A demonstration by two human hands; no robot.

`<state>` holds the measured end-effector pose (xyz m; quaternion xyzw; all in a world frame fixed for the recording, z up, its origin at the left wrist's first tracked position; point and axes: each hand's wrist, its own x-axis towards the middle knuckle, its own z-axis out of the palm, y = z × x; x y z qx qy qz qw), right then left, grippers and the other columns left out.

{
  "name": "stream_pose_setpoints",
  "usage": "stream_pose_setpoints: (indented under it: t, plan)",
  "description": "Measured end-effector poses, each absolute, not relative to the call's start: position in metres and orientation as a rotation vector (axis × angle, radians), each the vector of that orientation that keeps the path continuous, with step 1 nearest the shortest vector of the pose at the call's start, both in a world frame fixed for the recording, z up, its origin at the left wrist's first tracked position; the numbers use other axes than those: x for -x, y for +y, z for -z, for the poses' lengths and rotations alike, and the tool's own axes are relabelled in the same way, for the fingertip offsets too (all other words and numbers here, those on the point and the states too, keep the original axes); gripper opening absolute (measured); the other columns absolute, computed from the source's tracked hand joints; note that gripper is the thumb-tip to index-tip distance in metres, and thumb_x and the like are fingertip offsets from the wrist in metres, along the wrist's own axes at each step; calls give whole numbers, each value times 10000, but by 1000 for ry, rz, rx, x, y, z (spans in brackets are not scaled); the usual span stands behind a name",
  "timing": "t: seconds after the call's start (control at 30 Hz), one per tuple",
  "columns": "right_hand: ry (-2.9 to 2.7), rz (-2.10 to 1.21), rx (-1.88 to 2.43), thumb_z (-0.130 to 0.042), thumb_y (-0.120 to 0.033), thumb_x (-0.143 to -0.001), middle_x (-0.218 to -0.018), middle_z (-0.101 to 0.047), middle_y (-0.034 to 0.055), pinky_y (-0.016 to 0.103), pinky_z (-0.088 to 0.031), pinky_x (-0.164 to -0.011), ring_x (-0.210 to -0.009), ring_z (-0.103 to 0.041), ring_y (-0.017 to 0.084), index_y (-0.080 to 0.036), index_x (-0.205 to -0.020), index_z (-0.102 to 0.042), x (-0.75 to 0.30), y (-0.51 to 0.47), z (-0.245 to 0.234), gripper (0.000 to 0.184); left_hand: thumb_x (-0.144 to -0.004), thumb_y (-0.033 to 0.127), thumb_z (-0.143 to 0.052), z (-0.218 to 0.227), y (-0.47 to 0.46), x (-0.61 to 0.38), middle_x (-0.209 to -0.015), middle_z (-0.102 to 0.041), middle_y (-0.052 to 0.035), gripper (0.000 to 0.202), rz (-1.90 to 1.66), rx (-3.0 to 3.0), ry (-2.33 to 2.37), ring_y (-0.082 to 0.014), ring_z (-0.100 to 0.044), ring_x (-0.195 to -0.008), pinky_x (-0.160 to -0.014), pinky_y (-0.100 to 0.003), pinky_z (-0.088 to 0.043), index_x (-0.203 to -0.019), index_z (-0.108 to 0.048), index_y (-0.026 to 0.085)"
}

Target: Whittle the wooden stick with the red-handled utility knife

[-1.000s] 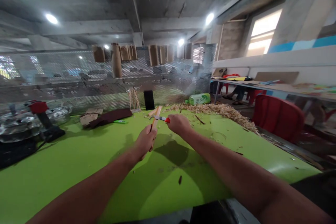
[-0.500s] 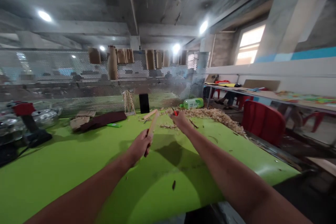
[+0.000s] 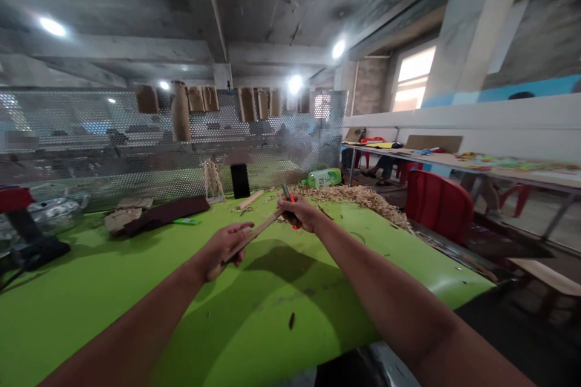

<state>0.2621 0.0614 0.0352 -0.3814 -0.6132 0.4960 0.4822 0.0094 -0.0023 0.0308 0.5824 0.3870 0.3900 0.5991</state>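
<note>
Left hand (image 3: 223,249) half-open, right hand (image 3: 300,214) clenched.

I've got a green counter (image 3: 113,320) under my fingers (image 3: 240,234), wood shavings (image 3: 349,195) heaped just beyond them, and a dark cloth (image 3: 158,215) lying well off to their left.

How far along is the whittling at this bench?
Done: a heap of wood shavings covers the green table, and a small stick structure stands nearby. In hand: a wooden stick runs from the left hand to the right hand, which holds a red-handled knife. Left: the stick looks unfinished, and a loose wooden strip lies by.
</note>
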Motion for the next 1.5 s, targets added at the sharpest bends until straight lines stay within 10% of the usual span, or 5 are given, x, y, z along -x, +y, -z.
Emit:
stream_pose_setpoints:
  t: [0.3, 0.67, 0.97, 1.2, 1.5]
  plan:
    - [-1321, -1399, 916, -723, -476, -735, -536, -620, -36, 155, -282, -301, -330, -408, 47, -189, -784, -536, -244, 45, -38, 346, -738, 305, -816, -52, 14, 8, -1001, -692, -11, 440, -1471, -997, 412, -143, -681, -962, -836, -251, -564, -1103, -588, 214]
    - [-1814, -1403, 931, -699, -504, -783, -670, -691, -14, 175, -301, -343, -357, -407, 47, -193, -966, -567, -195, 0, -34, 384, -821, 409, -699, -23, 1, -36, -713, -603, -8, 280, -1254, -1108, 594, -137, -557, -570, -491, -254, -470, -905, -598, 163]
    - [-1768, -420, 1441, -580, -561, -825, -552, -460, -41, 229, -253, -494, -516, -390, 97, -202, -672, -486, -216, 25, -38, 402, -900, 182, -531, -38, -2, -26, -753, -533, 6, 48, -1215, -819, 730, -64, -490, -493, -429, -174, -410, -944, -527, 161]
    - [-2148, -35, 1636, -519, -406, -879, -706, -646, 33, 256, -238, -542, -579, -473, 131, -198, -826, -671, -214, 20, -37, 263, -713, 67, -633, -33, -16, -37, -720, -464, 44, 294, -1087, -1024, 685, -30, -422, -494, -409, -125, -319, -960, -504, 162]
    - [-2254, 167, 1719, -457, -254, -891, -833, -717, 78, 256, -328, -591, -671, -606, 175, -226, -1047, -680, -203, 10, -38, 274, -813, 211, -582, -34, -20, -41, -805, -484, 38, 200, -1077, -1129, 804, -18, -393, -452, -341, -127, -241, -974, -463, 202]
